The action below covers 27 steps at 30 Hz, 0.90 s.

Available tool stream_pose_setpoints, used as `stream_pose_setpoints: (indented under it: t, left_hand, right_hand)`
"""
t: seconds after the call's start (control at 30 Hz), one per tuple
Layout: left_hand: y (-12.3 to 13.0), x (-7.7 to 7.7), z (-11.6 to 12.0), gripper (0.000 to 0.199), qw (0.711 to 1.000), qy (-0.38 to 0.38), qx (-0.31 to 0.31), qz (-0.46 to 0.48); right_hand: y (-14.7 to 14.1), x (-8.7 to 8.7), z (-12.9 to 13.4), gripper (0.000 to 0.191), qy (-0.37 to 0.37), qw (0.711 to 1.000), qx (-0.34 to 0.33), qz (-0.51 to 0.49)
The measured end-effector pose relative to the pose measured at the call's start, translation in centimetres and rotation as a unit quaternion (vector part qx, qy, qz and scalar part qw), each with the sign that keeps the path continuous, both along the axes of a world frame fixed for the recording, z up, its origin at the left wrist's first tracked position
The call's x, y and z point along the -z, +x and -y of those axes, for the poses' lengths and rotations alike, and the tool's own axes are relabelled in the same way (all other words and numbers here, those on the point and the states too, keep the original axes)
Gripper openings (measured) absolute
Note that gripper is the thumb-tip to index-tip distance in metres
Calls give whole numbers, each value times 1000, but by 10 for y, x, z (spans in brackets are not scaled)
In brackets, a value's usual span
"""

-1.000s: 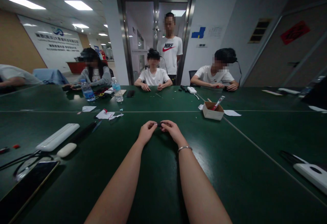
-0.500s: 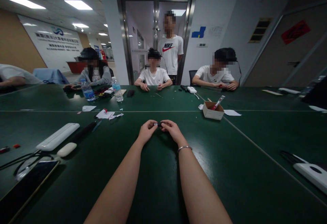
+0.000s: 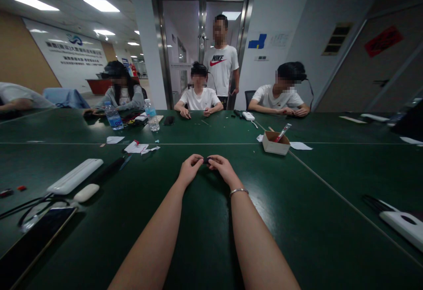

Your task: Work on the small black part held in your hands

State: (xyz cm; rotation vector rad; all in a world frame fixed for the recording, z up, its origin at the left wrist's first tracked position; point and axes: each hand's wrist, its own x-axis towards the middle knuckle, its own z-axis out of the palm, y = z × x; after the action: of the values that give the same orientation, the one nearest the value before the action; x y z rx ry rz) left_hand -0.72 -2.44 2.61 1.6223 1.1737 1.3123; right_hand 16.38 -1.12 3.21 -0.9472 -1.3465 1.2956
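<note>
Between my two hands, a little above or on the green table (image 3: 205, 219), is a small black stick-like object (image 3: 206, 161), too small to name for certain. My left hand (image 3: 191, 168) pinches its left end between thumb and fingers. From the other side, my right hand (image 3: 222, 167) has its thumb and fingers closed on the right end. The fingertips of both hands almost meet, so most of the object is hidden. A metal bangle (image 3: 239, 191) circles my right wrist.
To the left lie a phone (image 3: 36, 246), a white power bank (image 3: 76, 176), a white rounded case (image 3: 86, 194) and cables. Paper scraps (image 3: 135, 147), two water bottles (image 3: 152, 116) and a small cardboard box (image 3: 276, 144) stand farther off. Several people sit or stand opposite.
The pale metallic bit at my left fingertips no longer shows; only black is visible between my hands. My arms have barely moved. The standing person's hand has come into view.
</note>
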Motion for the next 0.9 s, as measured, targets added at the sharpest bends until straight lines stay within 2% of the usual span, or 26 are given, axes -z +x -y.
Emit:
stream_pose_setpoints:
  t: [0.27, 0.43, 0.67, 0.9]
  left_hand:
    - [-1, -1, -1, 26, 1000, -19, 8, 4]
    - [0, -2, 0, 34, 999, -1, -32, 7]
    - [-1, -1, 1, 25, 1000, 0, 7, 5]
    - [-1, -1, -1, 27, 1000, -17, 6, 11]
  right_hand:
    - [0, -1, 1, 34, -2, 1000, 4, -6]
    - [-1, -2, 1, 35, 0, 1000, 2, -3]
    - [0, -1, 0, 33, -8, 1000, 2, -11]
    - [-1, 0, -1, 34, -8, 1000, 5, -13]
